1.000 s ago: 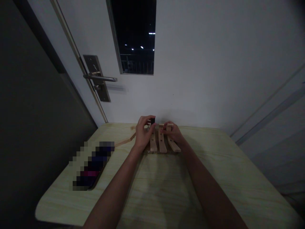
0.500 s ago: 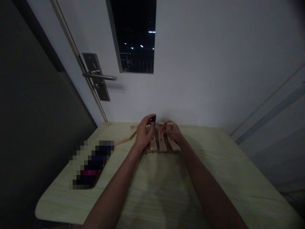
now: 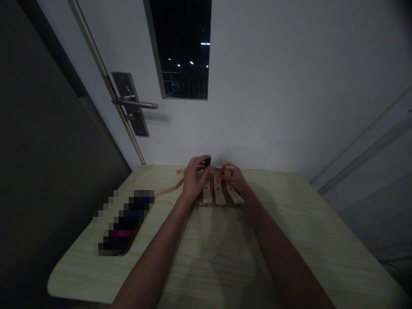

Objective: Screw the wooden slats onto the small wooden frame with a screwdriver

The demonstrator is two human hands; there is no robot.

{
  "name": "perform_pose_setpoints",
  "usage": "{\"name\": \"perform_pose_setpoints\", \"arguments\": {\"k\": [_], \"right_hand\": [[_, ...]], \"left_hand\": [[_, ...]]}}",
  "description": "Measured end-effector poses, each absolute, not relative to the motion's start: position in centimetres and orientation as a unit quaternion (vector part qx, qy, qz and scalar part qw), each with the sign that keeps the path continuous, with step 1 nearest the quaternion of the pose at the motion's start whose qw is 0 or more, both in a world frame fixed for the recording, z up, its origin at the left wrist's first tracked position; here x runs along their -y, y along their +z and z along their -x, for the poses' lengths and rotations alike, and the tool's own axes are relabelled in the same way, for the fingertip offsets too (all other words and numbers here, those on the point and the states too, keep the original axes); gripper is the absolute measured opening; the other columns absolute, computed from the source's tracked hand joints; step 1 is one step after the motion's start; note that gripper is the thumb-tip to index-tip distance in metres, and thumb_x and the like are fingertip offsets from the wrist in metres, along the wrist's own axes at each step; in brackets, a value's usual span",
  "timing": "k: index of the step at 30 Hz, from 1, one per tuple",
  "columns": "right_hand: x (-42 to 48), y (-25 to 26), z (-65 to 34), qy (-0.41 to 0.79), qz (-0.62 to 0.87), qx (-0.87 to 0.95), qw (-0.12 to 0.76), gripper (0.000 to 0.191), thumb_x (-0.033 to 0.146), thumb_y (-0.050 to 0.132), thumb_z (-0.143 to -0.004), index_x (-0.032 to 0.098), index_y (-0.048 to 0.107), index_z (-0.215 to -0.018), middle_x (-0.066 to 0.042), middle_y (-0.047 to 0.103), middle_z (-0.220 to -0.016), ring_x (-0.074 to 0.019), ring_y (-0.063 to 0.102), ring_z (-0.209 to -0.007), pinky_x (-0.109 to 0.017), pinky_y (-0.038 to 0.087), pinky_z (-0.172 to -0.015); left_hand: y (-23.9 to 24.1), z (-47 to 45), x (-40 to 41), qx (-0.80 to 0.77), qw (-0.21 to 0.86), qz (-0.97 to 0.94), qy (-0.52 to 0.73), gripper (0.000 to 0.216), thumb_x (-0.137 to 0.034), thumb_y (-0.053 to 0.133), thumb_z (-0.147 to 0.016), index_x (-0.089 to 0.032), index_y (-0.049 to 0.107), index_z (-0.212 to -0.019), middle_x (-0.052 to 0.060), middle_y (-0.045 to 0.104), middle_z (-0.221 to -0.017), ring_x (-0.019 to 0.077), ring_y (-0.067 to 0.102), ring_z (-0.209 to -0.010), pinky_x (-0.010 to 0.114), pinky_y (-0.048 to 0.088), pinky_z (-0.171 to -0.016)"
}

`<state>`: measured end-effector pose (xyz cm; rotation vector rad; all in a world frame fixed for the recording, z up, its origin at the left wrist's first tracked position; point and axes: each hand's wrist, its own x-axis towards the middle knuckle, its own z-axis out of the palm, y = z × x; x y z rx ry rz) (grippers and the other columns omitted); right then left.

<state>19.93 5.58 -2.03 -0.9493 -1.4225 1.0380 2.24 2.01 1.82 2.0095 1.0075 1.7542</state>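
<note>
Three wooden strips with dark holes stand side by side at the far part of the table: a left strip point(image 3: 207, 195), a middle strip point(image 3: 219, 195) and a right strip point(image 3: 236, 197). Their near ends bend toward me. My left hand point(image 3: 193, 178) pinches a small black flat piece point(image 3: 207, 162) above the left strip's far end. My right hand point(image 3: 236, 178) reaches around the right strip, its fingers closed at the middle strip's upper part. The exact grip there is partly hidden. Under the strips lies something brownish and shiny that I cannot make out.
Left of my left hand lies another bent wooden strip point(image 3: 169, 190). A phone-like dark object point(image 3: 128, 227), its face blurred out, rests on the pale wooden table point(image 3: 199, 257). Behind the table stands a white door point(image 3: 273, 107) with a metal handle point(image 3: 138, 104).
The black piece and my left fingertips have dipped very slightly. My right hand and the wooden strips look unmoved.
</note>
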Motion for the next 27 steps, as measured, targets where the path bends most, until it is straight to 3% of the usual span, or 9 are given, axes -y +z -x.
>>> {"name": "perform_pose_setpoints", "arguments": {"k": [5,11,16,27], "right_hand": [[-5.70,-2.18,-19.97,0.436,0.401,0.601,0.537,0.039,0.034,0.082,-0.050,0.021,0.055,-0.075,0.003,0.058,-0.068,-0.0122,0.052,-0.061,-0.026,0.042,-0.059],[-5.58,-2.02,-19.82,0.439,0.405,0.594,0.538,0.040,0.036,0.081,-0.050,0.020,0.054,-0.075,0.003,0.059,-0.068,-0.0129,0.053,-0.061,-0.028,0.043,-0.060],[-5.61,-2.03,-19.89,0.418,0.405,0.608,0.540,0.038,0.036,0.081,-0.051,0.020,0.054,-0.074,0.003,0.058,-0.068,-0.0121,0.052,-0.062,-0.027,0.042,-0.060],[-5.57,-2.05,-19.91,0.444,0.403,0.599,0.532,0.040,0.037,0.081,-0.051,0.020,0.054,-0.075,0.004,0.056,-0.067,-0.0105,0.050,-0.059,-0.025,0.041,-0.057]], "left_hand": [[1.85,-2.24,-1.90,-0.343,0.129,-0.712,0.599,0.033,-0.015,0.054,-0.087,-0.024,0.054,-0.119,0.005,0.061,-0.111,0.0139,0.061,-0.095,0.031,0.055,-0.083],[1.88,-2.19,-2.00,-0.347,0.116,-0.692,0.623,0.029,-0.020,0.065,-0.081,-0.024,0.058,-0.108,0.003,0.055,-0.105,0.0113,0.060,-0.085,0.026,0.056,-0.073],[1.75,-2.09,-2.15,-0.355,0.134,-0.684,0.623,0.028,-0.021,0.064,-0.082,-0.026,0.058,-0.109,0.002,0.055,-0.100,0.0107,0.060,-0.084,0.025,0.057,-0.072],[1.94,-2.14,-1.92,-0.332,0.155,-0.713,0.598,0.033,-0.016,0.053,-0.087,-0.024,0.054,-0.118,0.006,0.063,-0.108,0.0147,0.062,-0.096,0.033,0.054,-0.087]]}}
